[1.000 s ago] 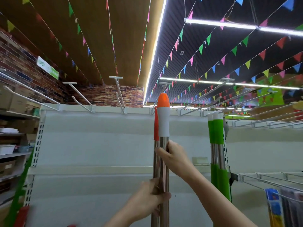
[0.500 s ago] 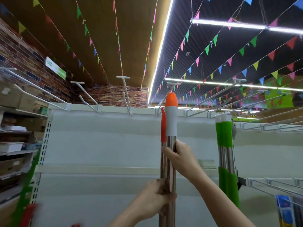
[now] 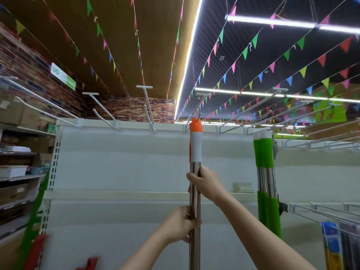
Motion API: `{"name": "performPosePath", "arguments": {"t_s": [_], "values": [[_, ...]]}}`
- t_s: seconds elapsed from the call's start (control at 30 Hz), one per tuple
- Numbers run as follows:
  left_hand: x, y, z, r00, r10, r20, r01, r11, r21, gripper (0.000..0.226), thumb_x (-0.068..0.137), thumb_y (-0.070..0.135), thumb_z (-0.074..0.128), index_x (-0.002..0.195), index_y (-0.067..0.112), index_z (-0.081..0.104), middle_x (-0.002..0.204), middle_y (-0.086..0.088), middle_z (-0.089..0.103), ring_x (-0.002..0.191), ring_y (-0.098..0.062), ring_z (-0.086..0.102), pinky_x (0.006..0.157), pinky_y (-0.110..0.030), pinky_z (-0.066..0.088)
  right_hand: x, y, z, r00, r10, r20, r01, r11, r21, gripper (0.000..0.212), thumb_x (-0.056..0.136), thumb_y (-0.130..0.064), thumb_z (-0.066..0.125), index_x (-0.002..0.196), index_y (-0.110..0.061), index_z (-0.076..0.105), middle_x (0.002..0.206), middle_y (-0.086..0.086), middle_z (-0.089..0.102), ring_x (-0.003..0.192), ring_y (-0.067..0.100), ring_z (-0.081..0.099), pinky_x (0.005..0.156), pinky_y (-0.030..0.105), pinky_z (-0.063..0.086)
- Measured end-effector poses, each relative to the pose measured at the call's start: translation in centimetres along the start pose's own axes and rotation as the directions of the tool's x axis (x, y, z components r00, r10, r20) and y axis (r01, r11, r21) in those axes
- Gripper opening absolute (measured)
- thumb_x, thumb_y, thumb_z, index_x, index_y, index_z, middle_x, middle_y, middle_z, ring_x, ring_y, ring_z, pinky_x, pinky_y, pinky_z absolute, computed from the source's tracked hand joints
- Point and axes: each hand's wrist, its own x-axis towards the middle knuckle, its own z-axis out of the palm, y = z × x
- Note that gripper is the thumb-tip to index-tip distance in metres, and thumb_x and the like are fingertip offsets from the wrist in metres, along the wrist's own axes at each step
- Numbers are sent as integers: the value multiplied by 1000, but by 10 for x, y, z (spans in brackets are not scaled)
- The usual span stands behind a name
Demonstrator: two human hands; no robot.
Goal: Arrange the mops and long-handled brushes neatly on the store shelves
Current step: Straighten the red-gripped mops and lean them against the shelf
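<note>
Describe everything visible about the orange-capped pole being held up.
The pole is a shiny metal tube held upright, topped by a white sleeve and orange cap. The cap's tip meets a shelf hook at the top rail. The right hand grips it high, the left hand lower. Its bottom end runs out of frame.

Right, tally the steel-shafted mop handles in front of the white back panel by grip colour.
Orange-and-white-gripped steel mop handles: 2, held together by the left hand and the right hand; the rear one shows only an orange edge.
Green-gripped steel mop handles: 2, side by side at the right.
Total: 4
</note>
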Motion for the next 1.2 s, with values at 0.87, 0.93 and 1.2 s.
{"name": "performPosePath", "arguments": {"t_s": [0.87, 0.93, 1.2], "values": [[-94, -45, 52, 953, -282, -111, 252, 942, -222, 13, 94, 3, 42, 103, 7, 49, 78, -2, 57, 68, -12, 56, 61, -21, 44, -129, 50, 20, 850, 270, 451, -311, 950, 16, 35, 90, -10, 55, 121, 6, 48, 102, 22, 60, 94, 30, 62, 74, 41, 55], [-110, -48, 59, 950, -281, -134, 243, 939, -242, 14, 94, 3, 41, 103, 7, 51, 79, -1, 58, 68, -11, 57, 59, -17, 45, -142, 52, 27, 844, 259, 470, -320, 946, 54, 40, 90, -11, 56, 126, 0, 45, 107, 19, 58, 94, 26, 60, 80, 43, 55], [-224, -125, 23, 742, -520, -423, 410, 851, -328, 19, 96, -3, 32, 102, 5, 48, 76, -9, 55, 37, 5, 57, 40, -9, 43, -210, 66, 82, 715, 193, 672, -345, 933, 98, 34, 93, -11, 53, 125, -5, 47, 107, 11, 56, 94, 22, 59, 66, 29, 52]]}}
